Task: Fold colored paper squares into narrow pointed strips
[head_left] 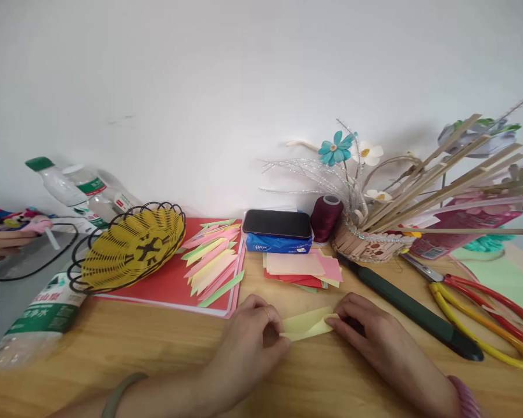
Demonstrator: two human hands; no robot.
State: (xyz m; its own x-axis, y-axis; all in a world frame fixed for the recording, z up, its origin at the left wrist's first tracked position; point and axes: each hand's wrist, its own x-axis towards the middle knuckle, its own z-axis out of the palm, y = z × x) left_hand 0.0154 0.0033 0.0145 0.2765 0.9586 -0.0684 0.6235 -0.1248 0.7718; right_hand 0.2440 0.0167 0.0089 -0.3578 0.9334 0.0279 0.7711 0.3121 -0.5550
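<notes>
A slip of yellow paper (307, 326), partly folded lengthwise, is held between my two hands just above the wooden table. My left hand (253, 337) pinches its left end between thumb and fingers. At the right end, my right hand (366, 328) grips the paper's edge with closed fingertips. Just beyond the hands lies a stack of coloured paper slips (294, 264), pink and cream on top with red below. Left of it, several folded paper strips (213, 261) in pink, yellow and green rest on red paper sheets (165, 296).
A yellow woven basket (135, 249) and plastic bottles (43, 313) stand left. Behind are a phone (278, 224) on a blue packet (279, 244), a thread spool (326, 217) and a basket of flowers and sticks (375, 241). Scissors (483, 307) and a dark green tool (414, 307) lie right. Another person's hand (4, 244) shows far left.
</notes>
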